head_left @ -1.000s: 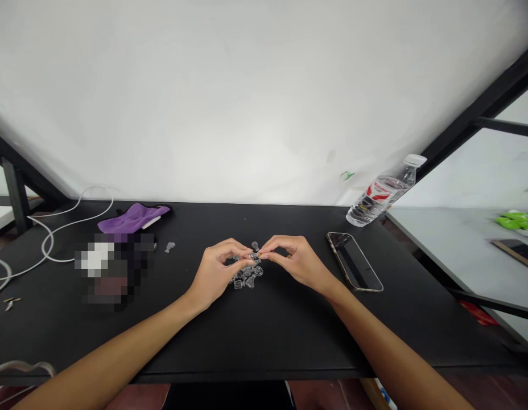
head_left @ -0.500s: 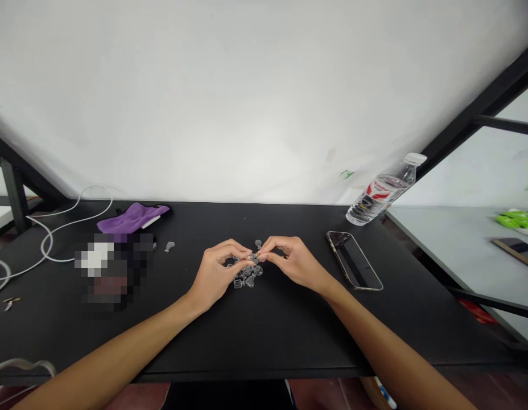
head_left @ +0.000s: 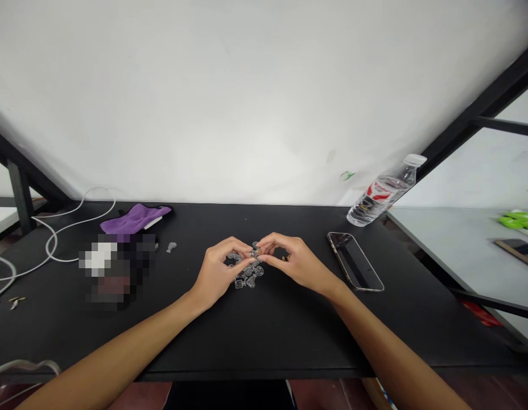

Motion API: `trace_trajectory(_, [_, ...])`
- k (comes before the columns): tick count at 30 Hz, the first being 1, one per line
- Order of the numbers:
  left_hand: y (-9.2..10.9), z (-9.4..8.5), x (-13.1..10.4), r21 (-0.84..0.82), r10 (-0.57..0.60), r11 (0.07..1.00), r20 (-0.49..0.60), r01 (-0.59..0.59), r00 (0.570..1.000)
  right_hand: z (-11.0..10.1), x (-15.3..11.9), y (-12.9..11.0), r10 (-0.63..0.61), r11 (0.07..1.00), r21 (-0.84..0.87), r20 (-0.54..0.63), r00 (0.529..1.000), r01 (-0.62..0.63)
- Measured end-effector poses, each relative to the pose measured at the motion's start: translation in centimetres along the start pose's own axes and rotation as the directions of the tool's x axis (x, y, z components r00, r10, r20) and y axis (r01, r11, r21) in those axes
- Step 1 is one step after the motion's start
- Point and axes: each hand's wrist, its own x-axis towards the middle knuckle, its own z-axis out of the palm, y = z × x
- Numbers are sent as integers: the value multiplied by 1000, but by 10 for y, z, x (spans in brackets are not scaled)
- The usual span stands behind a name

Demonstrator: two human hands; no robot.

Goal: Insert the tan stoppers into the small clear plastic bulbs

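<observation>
My left hand [head_left: 217,272] is closed in a pinch, thumb and forefinger on a small clear plastic piece [head_left: 254,254]. The fingertips of my right hand [head_left: 293,263] pinch the same piece from the other side, and they partly hide it. Just below lies a pile of small clear plastic pieces [head_left: 249,274] in various shapes, some rounded. A tiny gold-coloured bit [head_left: 285,258] shows in the gap between my right thumb and fingers; whether it is held or lies on the table I cannot tell.
One loose clear piece [head_left: 171,247] lies left of the pile. A purple cloth [head_left: 136,218], a white cable [head_left: 50,239] and small gold bits [head_left: 16,299] are farther left. To the right are a phone [head_left: 355,262] and a water bottle [head_left: 381,193] by the black frame [head_left: 473,125].
My right fingers have curled in closer to my left fingertips. The gold-coloured bit, earlier at my right fingertips, now shows nearer the palm. The view has shifted slightly.
</observation>
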Motion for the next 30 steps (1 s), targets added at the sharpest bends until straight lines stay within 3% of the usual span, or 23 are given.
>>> trace_trajectory(4, [3, 0, 1, 48, -12, 999, 29, 11, 999, -1, 1, 1, -33, 998, -50, -11, 999, 33])
trace_trajectory(8, [1, -1, 3, 206, -17, 978, 47, 7, 999, -8, 2, 6, -50, 993, -114, -71, 996, 42])
trace_trajectory(12, [-1, -2, 5, 394, -7, 916, 203, -75, 979, -23, 3, 16, -61, 972, -232, -169, 984, 20])
trace_trajectory(18, [-2, 1, 6, 527, -91, 831, 444, -178, 891, -32, 2, 32, -30, 917, -398, -121, 992, -21])
trace_trajectory(30, [-3, -3, -2, 520, -52, 832, 415, -191, 908, -15, 0, 31, 47, 860, -509, 37, 998, -22])
